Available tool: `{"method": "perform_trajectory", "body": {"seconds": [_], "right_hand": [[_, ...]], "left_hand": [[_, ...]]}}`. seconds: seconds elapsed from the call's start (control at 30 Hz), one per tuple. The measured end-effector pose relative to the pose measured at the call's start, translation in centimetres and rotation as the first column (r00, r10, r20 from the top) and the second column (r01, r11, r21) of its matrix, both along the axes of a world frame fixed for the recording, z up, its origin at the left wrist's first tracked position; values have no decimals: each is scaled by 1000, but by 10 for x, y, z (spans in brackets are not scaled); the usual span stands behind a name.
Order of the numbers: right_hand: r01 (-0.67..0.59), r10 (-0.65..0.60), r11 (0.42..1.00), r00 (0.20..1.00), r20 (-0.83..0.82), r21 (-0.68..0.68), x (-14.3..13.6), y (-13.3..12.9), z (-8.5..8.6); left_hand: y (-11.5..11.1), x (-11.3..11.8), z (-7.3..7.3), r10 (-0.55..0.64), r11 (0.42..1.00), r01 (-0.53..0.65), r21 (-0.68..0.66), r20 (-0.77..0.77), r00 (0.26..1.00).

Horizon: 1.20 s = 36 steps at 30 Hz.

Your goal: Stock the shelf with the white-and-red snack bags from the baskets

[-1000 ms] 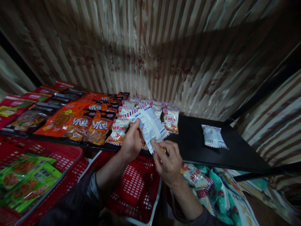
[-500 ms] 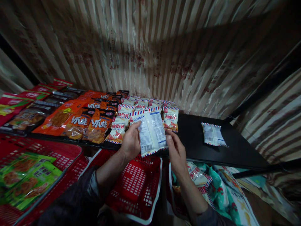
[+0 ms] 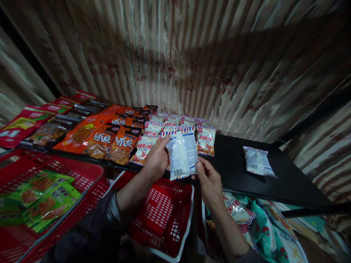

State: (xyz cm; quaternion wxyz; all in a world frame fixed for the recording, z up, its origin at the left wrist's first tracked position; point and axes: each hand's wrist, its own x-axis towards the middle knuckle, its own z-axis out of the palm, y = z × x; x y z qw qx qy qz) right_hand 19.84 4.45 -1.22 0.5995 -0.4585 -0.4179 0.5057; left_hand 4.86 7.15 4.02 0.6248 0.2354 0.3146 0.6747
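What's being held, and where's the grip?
A white snack packet, back side up: left hand pinches its left edge, right hand its lower right corner.

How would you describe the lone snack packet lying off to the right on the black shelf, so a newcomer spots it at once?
Start at the black shelf against the striped wall. Its left and middle are packed with rows of snack bags; go right across the bare stretch to the single white packet. It lies flat, plain printed back up, with a red-and-blue striped edge, touching no other packet.
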Motion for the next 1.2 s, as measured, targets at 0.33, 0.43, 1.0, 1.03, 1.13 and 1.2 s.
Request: {"method": "perform_trajectory", "body": {"seconds": [0.33, 0.43, 1.0, 1.03, 1.13, 1.2], "right_hand": [[-79, 77, 996, 995, -59, -29, 1, 1, -5], [-106, 101, 994, 984, -149, -30, -1, 1, -6], [-9, 5, 998, 998, -69, -58, 7, 5, -13], [-6, 2, 998, 998, -69, -60, 7, 5, -12], [2, -9, 997, 995, -99, -72, 5, 5, -10], [4, -14, 996, 993, -116, -88, 5, 5, -10]], "left_hand": [[6, -13, -3, 123, 992, -121, 33, -60, 991], [8, -16, -2, 158, 987, -157, 31, -34, 987], [4, -59, 17, -71, 995, 101, 19, -584, 809], [4, -59, 17, -75, 994, 107, 18, -595, 800], [3, -58, 18, -63, 996, 93, 15, -633, 772], [3, -56, 18, -34, 997, 71, 28, -671, 741]]}}
